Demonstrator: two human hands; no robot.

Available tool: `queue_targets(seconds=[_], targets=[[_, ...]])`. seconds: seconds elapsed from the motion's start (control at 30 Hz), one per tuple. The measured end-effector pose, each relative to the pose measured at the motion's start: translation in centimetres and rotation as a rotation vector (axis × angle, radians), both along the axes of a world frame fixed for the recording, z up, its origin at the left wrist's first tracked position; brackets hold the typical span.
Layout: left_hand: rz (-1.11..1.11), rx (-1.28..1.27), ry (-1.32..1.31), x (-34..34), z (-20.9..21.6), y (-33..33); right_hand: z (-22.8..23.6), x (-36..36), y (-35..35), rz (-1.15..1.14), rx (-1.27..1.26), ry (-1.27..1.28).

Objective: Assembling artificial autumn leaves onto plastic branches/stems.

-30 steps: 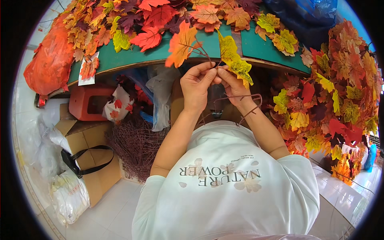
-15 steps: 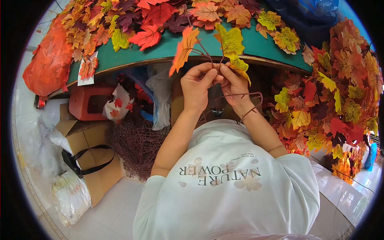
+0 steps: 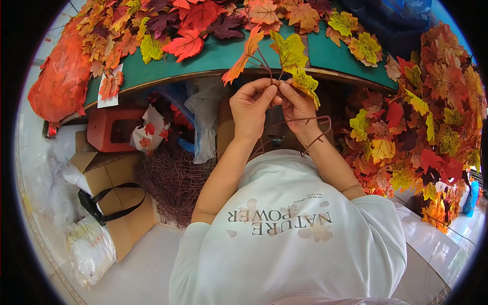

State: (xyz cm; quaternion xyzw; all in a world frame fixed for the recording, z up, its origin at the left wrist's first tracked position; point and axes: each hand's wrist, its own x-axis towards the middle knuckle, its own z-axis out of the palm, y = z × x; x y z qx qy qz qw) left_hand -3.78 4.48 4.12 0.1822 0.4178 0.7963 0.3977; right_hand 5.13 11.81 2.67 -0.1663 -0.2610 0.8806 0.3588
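Observation:
Both my hands meet just in front of the table's edge, pinching a thin brown artificial branch. My left hand grips it between thumb and forefinger. Close beside, my right hand is closed on the same branch near the base of the yellow-green leaves. An orange leaf stands up on the left side of the stems. One yellow-green leaf rises on the right, with a smaller yellow-green leaf by my right fingers. Bent brown stems hang down past my right wrist. The exact joint is hidden by my fingertips.
A green table bears piled artificial leaves. Bunches of autumn leaves hang at right. At left are a red plastic bag, a red stool, a cardboard box and a heap of brown stems.
The orange leaf has swung slightly right and turned more edge-on. The yellow-green leaves have turned and spread a little. Both hands stay nearly in place, still pinching the branch.

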Motion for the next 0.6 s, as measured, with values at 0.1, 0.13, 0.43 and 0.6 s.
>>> queue_targets(seconds=[0.1,0.13,0.43,0.6], targets=[[0.024,-0.030,0.020,0.0,-0.1,0.1,-0.8,-0.3,0.0,-0.085,0.198,-0.100],[0.039,-0.032,0.028,0.0,-0.2,0.1,-0.8,-0.1,0.0,-0.076,0.229,-0.132],[0.058,-0.005,0.089,0.1,0.2,0.1,-1.0,-0.3,-0.2,-0.131,0.302,-0.162],[0.079,0.017,0.149,-0.1,-0.6,0.0,-1.9,0.1,0.6,-0.003,0.311,-0.217]])
